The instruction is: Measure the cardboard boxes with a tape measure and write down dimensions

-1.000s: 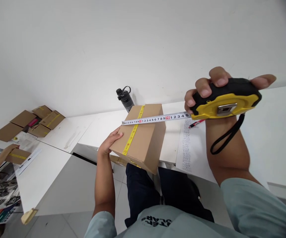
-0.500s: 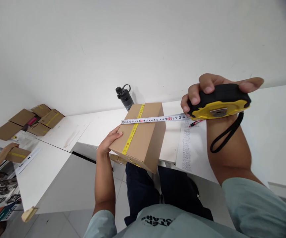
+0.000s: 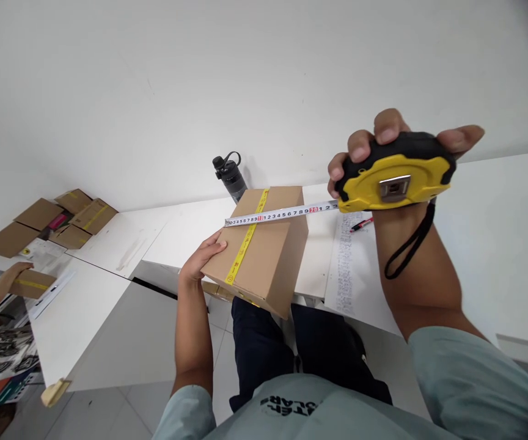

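Note:
A brown cardboard box (image 3: 268,263) with a strip of yellow tape (image 3: 241,252) rests at the table's front edge, tilted toward me. My left hand (image 3: 202,256) grips its left side, thumb on top and the other fingers mostly hidden. Raised to the right of the box, my right hand (image 3: 399,137) is closed around a black and yellow tape measure (image 3: 396,174) with a wrist strap. The metal blade (image 3: 286,212) stretches left across the box's top, its end hook at the left edge near my left fingers.
Behind the box stands a dark water bottle (image 3: 231,176). A written sheet (image 3: 344,281) and a red-black pen (image 3: 361,224) lie to the right. Far left, several open cartons (image 3: 39,220) sit on the white table (image 3: 103,293), and another person's hand (image 3: 19,269) holds a small box.
My right hand has shifted slightly left and up with the tape measure, turning its yellow side more toward me. Slightly less blade shows. My left hand stays on the box.

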`<state>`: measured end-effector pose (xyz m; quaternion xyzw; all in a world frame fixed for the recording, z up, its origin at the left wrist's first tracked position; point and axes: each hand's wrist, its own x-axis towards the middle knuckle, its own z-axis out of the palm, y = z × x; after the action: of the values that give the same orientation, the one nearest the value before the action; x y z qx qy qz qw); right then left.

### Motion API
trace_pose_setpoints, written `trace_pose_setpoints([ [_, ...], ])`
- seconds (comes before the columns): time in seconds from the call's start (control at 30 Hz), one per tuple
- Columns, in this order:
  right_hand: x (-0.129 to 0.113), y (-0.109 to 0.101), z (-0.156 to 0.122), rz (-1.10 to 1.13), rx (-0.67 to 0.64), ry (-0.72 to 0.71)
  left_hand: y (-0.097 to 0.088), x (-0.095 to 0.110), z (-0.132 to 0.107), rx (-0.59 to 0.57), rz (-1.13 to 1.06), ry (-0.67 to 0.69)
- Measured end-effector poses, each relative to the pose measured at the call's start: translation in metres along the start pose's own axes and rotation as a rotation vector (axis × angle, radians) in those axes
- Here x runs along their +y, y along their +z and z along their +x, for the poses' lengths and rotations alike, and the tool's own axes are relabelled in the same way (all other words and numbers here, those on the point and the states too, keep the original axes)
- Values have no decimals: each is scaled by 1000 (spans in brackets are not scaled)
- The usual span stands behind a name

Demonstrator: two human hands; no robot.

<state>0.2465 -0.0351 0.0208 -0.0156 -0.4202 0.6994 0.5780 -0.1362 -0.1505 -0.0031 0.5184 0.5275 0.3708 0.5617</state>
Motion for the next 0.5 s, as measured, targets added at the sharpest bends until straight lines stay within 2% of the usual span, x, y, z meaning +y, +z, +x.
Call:
trace_pose_setpoints([
  [0.13,18,-5,6,-46,-321,-91,-2,-2,0,3,-3,7],
  [0.23,26,-11,8,-63,-424,-139,-2,-3,-1,15,-6,3],
  [0.33,24,-15,7,-70,-423,-205,0,-2,-1,13,-3,-7],
  [0.5,18,-10,5,-206,-280,-200,1,-2,-1,8,-11,9],
])
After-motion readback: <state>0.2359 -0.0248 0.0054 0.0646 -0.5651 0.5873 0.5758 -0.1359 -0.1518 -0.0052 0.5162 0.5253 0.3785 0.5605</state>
